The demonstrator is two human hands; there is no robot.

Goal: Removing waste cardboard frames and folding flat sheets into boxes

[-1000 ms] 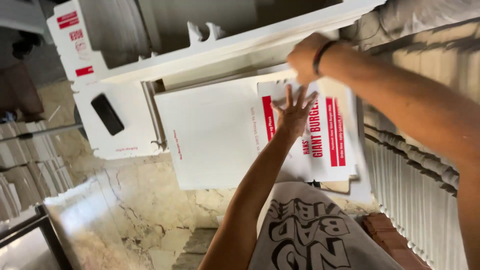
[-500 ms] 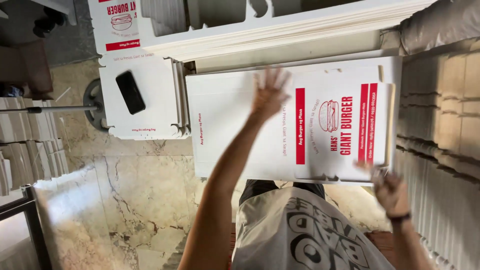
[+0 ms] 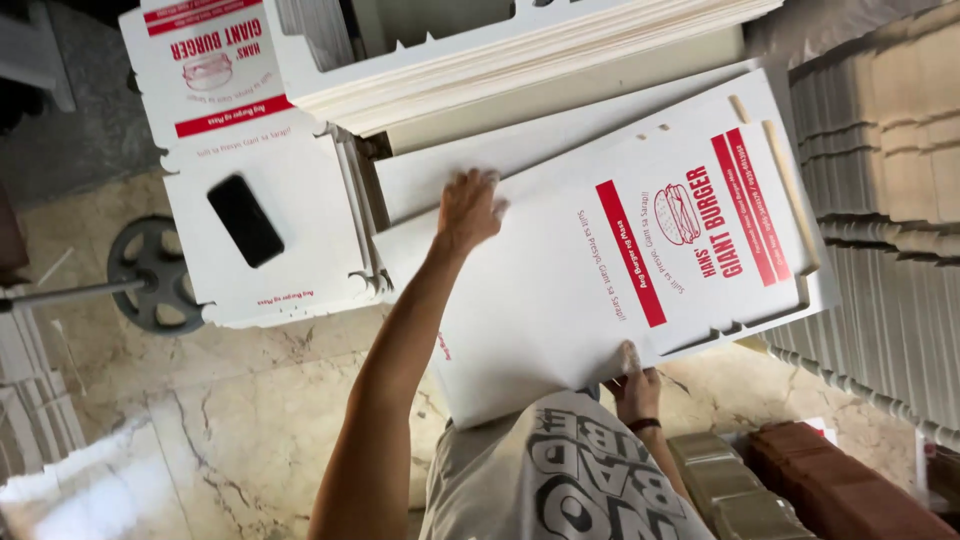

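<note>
While the left hand (image 3: 468,208) presses flat and unclenched on the flat white box blank (image 3: 560,290), the right hand (image 3: 634,382) pinches its near edge at 5 o'clock. At 12 o'clock a stack of blanks (image 3: 540,50) overhangs it. At 9 o'clock a black phone (image 3: 245,220) lies on another blank (image 3: 300,200).

A flat, unfolded white cardboard box blank (image 3: 600,270), printed with red bars, red lettering and a small burger drawing toward its right half. It lies tilted, its near corner lifted above the floor, its far edge resting on more white blanks (image 3: 520,165) beneath.
</note>
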